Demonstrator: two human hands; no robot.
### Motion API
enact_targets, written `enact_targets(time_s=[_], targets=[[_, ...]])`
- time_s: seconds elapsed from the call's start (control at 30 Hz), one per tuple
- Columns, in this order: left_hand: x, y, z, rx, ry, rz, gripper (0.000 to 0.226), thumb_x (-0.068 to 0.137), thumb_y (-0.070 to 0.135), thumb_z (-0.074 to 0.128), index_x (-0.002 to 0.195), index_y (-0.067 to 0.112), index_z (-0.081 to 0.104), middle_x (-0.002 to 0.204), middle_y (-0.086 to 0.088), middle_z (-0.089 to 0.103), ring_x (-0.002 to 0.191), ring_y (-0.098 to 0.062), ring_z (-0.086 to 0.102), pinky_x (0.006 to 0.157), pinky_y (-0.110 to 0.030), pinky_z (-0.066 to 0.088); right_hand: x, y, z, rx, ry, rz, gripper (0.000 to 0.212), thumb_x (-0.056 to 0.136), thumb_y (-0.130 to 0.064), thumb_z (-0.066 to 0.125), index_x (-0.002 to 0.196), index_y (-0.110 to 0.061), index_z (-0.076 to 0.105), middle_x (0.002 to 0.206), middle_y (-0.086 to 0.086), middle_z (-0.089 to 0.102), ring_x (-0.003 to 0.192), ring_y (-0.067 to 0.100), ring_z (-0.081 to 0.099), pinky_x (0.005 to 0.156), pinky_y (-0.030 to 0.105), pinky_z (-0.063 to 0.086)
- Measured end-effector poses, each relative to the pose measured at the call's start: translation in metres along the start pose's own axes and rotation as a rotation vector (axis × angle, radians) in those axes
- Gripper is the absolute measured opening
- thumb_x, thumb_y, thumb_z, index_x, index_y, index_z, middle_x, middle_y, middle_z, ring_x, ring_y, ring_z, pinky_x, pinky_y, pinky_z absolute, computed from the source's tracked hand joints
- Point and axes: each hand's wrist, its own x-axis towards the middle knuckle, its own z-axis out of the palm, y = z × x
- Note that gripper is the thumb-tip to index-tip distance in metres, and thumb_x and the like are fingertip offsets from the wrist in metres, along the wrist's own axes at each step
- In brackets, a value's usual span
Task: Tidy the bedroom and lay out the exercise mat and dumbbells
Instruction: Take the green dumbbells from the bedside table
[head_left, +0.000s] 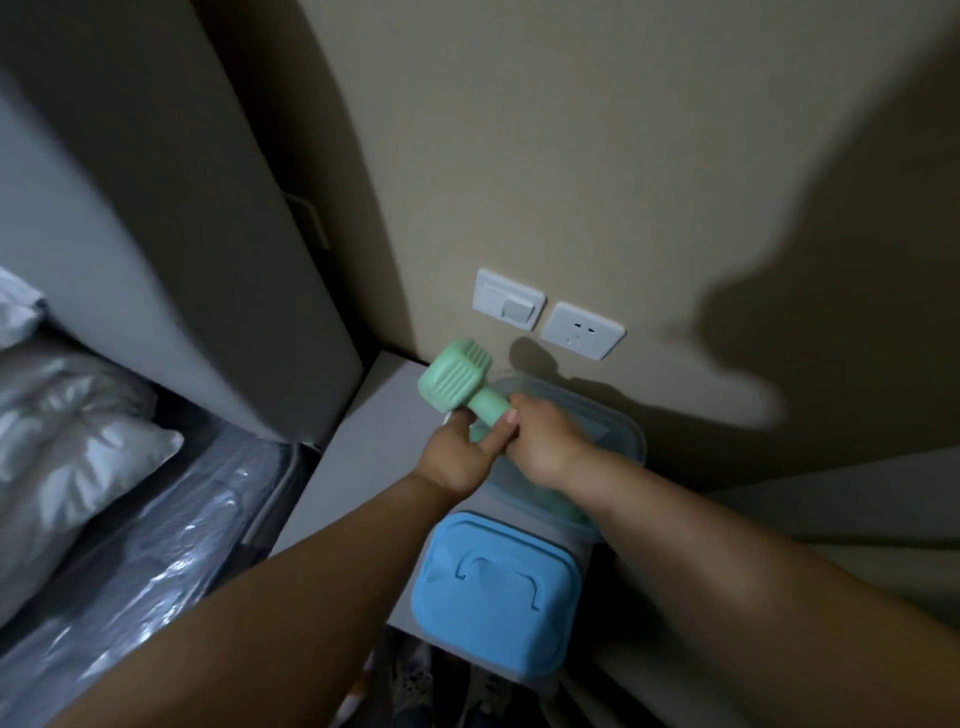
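A mint-green dumbbell (460, 376) with a ribbed square head is held above an open storage box (621, 434) with translucent blue-grey walls. My right hand (545, 444) is wrapped around its handle. My left hand (460, 457) touches the same handle from below, fingers curled on it. The dumbbell's other head is hidden behind my right hand. More green shows inside the box (563, 506) under my right wrist; I cannot tell what it is. The box's blue lid (498, 587) with a moulded handle lies flat in front of the box.
Box and lid sit on a grey bedside surface (363, 447) against a beige wall with a light switch (508, 299) and a socket (583, 330). At the left are a grey headboard (156, 260), pillows (78, 431) and a plastic-wrapped mattress (156, 545).
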Motion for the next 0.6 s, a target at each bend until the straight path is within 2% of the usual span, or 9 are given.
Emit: enact_targets(time_s=[0.07, 0.13, 0.17, 0.23, 0.3, 0.37, 0.43, 0.5, 0.6], targets=[[-0.008, 0.0, -0.018, -0.108, 0.066, -0.099, 0.068, 0.085, 0.06, 0.052, 0.128, 0.009, 0.05, 0.122, -0.009, 0.06, 0.105, -0.021, 0.057, 0.092, -0.028, 0.042, -0.005, -0.024, 0.011, 0.034, -0.039, -0.054, 0.028, 0.089, -0.024, 0.056, 0.115, -0.014, 0.054, 0.115, 0.013, 0.062, 0.103, 0.03, 0.059, 0.076, 0.03, 0.042], [-0.014, -0.012, -0.04, -0.234, 0.134, -0.172, 0.065, 0.085, 0.058, 0.054, 0.123, 0.005, 0.053, 0.115, -0.012, 0.063, 0.101, -0.026, 0.061, 0.095, -0.038, 0.049, -0.006, -0.045, 0.026, 0.054, -0.08, -0.112, 0.036, 0.087, -0.025, 0.06, 0.121, -0.013, 0.052, 0.116, 0.011, 0.061, 0.104, 0.029, 0.058, 0.082, 0.031, 0.045], [-0.016, -0.02, -0.049, -0.29, 0.155, -0.186, 0.06, 0.087, 0.054, 0.055, 0.121, 0.004, 0.053, 0.113, -0.012, 0.063, 0.099, -0.026, 0.062, 0.092, -0.041, 0.051, -0.005, -0.052, 0.035, 0.066, -0.102, -0.142, 0.036, 0.087, -0.026, 0.062, 0.119, -0.013, 0.052, 0.114, 0.011, 0.062, 0.102, 0.029, 0.059, 0.082, 0.031, 0.046], [-0.018, -0.039, -0.065, -0.381, 0.19, -0.201, 0.045, 0.09, 0.045, 0.055, 0.116, 0.008, 0.052, 0.107, -0.009, 0.063, 0.091, -0.021, 0.064, 0.076, -0.035, 0.056, -0.001, -0.063, 0.052, 0.062, -0.131, -0.203, 0.03, 0.087, -0.027, 0.061, 0.113, -0.013, 0.053, 0.111, 0.01, 0.063, 0.099, 0.027, 0.06, 0.08, 0.032, 0.048], [-0.018, -0.064, -0.079, -0.401, 0.241, -0.252, 0.035, 0.092, 0.041, 0.054, 0.111, 0.011, 0.051, 0.101, -0.007, 0.062, 0.086, -0.019, 0.063, 0.065, -0.03, 0.056, 0.006, -0.067, 0.071, -0.004, -0.149, -0.266, 0.034, 0.089, -0.024, 0.057, 0.121, -0.014, 0.052, 0.12, 0.009, 0.06, 0.109, 0.027, 0.057, 0.087, 0.032, 0.046], [-0.016, -0.091, -0.091, -0.378, 0.293, -0.327, 0.037, 0.092, 0.04, 0.054, 0.113, 0.009, 0.049, 0.096, -0.005, 0.059, 0.086, -0.023, 0.062, 0.07, -0.038, 0.057, 0.013, -0.061, 0.086, -0.165, -0.144, -0.287, 0.049, 0.092, -0.026, 0.055, 0.138, -0.016, 0.041, 0.139, 0.009, 0.046, 0.127, 0.027, 0.042, 0.104, 0.033, 0.036], [-0.011, -0.122, -0.1, -0.276, 0.329, -0.414, 0.04, 0.092, 0.041, 0.055, 0.116, 0.01, 0.047, 0.1, -0.008, 0.057, 0.096, -0.031, 0.06, 0.086, -0.049, 0.053, 0.023, -0.05, 0.101, -0.394, -0.143, -0.262, 0.063, 0.092, -0.03, 0.054, 0.147, -0.018, 0.026, 0.153, 0.01, 0.024, 0.14, 0.029, 0.02, 0.115, 0.039, 0.021], [-0.002, -0.153, -0.106, -0.179, 0.328, -0.494, 0.044, 0.091, 0.043, 0.055, 0.12, 0.01, 0.047, 0.103, -0.009, 0.056, 0.1, -0.032, 0.057, 0.093, -0.05, 0.049, 0.033, -0.039, 0.116, -0.501, -0.153, -0.195, 0.065, 0.093, -0.025, 0.05, 0.15, -0.019, 0.018, 0.159, 0.008, 0.002, 0.146, 0.03, -0.002, 0.117, 0.045, 0.006], [0.012, -0.188, -0.106, -0.022, 0.262, -0.552, 0.046, 0.092, 0.045, 0.051, 0.12, 0.009, 0.048, 0.104, -0.012, 0.058, 0.096, -0.032, 0.057, 0.092, -0.046, 0.05, 0.042, -0.02, 0.129, -0.491, -0.083, -0.156, 0.058, 0.094, -0.014, 0.039, 0.149, -0.015, 0.02, 0.159, 0.009, -0.011, 0.144, 0.028, -0.019, 0.117, 0.042, -0.003]])
